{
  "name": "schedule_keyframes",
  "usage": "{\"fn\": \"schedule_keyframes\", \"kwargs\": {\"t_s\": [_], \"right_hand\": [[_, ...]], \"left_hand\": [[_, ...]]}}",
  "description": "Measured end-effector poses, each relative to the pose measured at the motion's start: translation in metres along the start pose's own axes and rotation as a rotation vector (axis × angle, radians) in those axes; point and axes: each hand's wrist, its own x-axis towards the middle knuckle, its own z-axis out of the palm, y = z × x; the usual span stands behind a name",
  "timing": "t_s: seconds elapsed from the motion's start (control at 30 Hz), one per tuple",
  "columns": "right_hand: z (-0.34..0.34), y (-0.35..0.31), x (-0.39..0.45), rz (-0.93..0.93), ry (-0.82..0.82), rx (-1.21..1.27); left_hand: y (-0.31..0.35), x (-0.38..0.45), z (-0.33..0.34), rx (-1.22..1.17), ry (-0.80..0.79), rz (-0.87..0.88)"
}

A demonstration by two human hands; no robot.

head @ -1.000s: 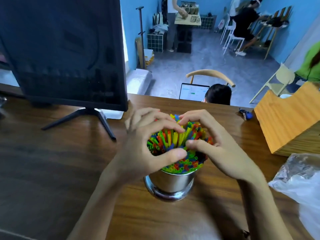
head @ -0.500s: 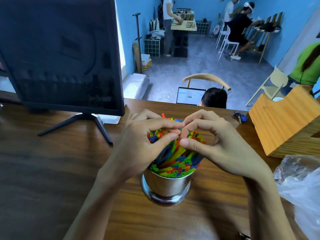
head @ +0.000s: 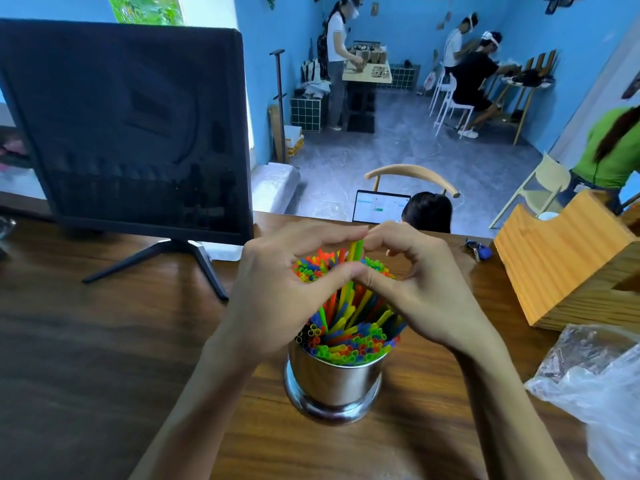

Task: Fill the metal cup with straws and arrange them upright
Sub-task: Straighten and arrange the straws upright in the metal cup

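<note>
Where the wooden table (head: 104, 358) lies nearest the viewer, the metal cup (head: 334, 382) stands upright, packed with coloured straws (head: 349, 337) whose open ends show at its near rim. The farther straws rise higher and lean together into a bundle between the two hands. The left hand (head: 277, 292) curls round the bundle from the left and the right hand (head: 419, 289) from the right, fingers (head: 332, 233) bent and closed about the straws, thumbs touching at the near side, fingertips meeting at the far side. A green straw pokes up between the fingertips. A dark monitor (head: 131, 129) stands far left, a wooden box (head: 568, 261) far right, and a crumpled clear plastic bag (head: 599, 386) lies at the near right.
</note>
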Motion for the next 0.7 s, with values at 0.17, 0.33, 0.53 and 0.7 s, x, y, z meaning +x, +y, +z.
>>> {"fn": "schedule_keyframes", "kwargs": {"t_s": [0.17, 0.33, 0.53, 0.7], "right_hand": [[0.002, -0.005, -0.001, 0.043, -0.056, 0.051], [0.006, -0.003, -0.003, 0.093, -0.099, 0.082], [-0.002, -0.001, -0.001, 0.131, -0.142, 0.198], [-0.003, -0.003, 0.001, 0.102, -0.070, 0.283]], "left_hand": [[0.007, 0.006, -0.007, -0.046, 0.035, -0.075], [0.019, 0.022, -0.010, -0.189, 0.083, -0.053], [0.014, 0.029, -0.012, -0.388, 0.130, -0.118], [0.019, 0.031, -0.014, -0.394, 0.246, -0.038]]}}
